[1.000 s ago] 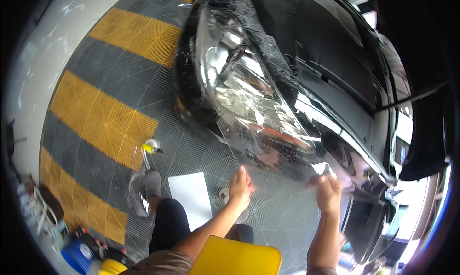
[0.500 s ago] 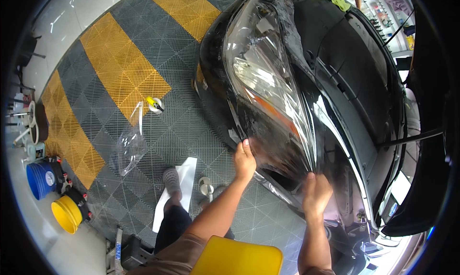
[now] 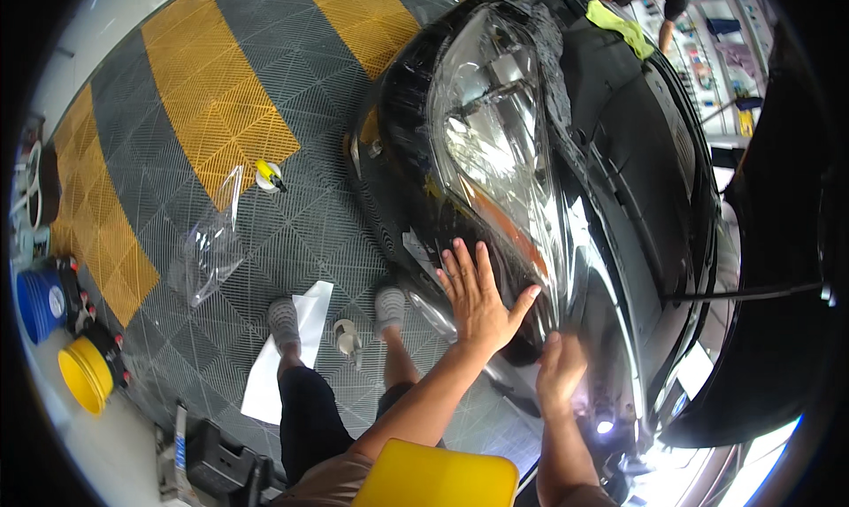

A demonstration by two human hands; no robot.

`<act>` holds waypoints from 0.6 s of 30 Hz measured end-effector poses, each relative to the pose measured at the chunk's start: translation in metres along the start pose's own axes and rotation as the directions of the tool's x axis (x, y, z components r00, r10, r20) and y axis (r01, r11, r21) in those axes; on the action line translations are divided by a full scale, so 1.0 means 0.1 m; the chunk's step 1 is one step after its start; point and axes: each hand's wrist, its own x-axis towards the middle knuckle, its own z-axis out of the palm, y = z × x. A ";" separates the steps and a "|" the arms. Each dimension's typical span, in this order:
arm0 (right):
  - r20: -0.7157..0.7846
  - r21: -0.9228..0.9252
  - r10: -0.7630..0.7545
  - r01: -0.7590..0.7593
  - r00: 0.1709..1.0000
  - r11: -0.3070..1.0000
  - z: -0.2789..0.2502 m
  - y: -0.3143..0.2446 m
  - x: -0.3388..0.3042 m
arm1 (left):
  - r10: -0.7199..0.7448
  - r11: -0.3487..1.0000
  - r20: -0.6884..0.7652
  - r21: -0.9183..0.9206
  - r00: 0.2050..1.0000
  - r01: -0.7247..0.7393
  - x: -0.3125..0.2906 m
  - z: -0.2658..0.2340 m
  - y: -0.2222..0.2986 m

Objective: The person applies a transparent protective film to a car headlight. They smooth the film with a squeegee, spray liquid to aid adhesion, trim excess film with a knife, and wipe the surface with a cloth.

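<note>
A clear film (image 3: 554, 286) covers the car's headlight (image 3: 495, 140) and gathers into tight creases toward its near end. My left hand (image 3: 482, 308) lies open, fingers spread, pressed flat on the film-covered black panel just below the lamp. The right hand (image 3: 563, 373), a little blurred, is closed in a pinch on the film's near end, where the creases meet. The exact edge between its fingers is hidden. Around the lamp, the black bumper (image 3: 393, 189) curves off to the left.
A propped-up hood (image 3: 761, 348) stands at right, with its rod (image 3: 752, 293) crossing the bay. A green cloth (image 3: 619, 28) lies near another person's arm (image 3: 667, 31). On the floor are a yellow-handled tool (image 3: 267, 173), loose clear film (image 3: 212, 251), white sheet (image 3: 287, 357) and buckets (image 3: 86, 374).
My left hand has let go of the film's edge and now lies flat below the lamp. My right hand keeps its pinch, slightly lower and left in view. The head view has shifted.
</note>
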 end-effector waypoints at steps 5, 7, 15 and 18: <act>0.224 0.162 0.059 -0.096 0.973 0.982 -0.15 0.06 -0.02 | -0.254 0.947 -0.052 -0.217 0.966 0.237 -0.11 0.46 0.09; 0.275 0.263 0.067 -0.143 0.959 0.954 -0.22 0.15 -0.01 | -0.248 0.954 -0.125 -0.202 0.961 0.220 -0.13 0.57 0.12; 0.465 0.200 0.118 -0.234 0.877 0.951 -0.58 0.18 0.26 | -0.231 0.961 -0.173 -0.197 0.957 0.196 -0.20 0.66 0.14; 0.442 0.109 0.163 -0.232 0.882 0.967 -0.69 0.16 0.41 | -0.215 0.966 -0.169 -0.181 0.962 0.184 -0.24 0.68 0.14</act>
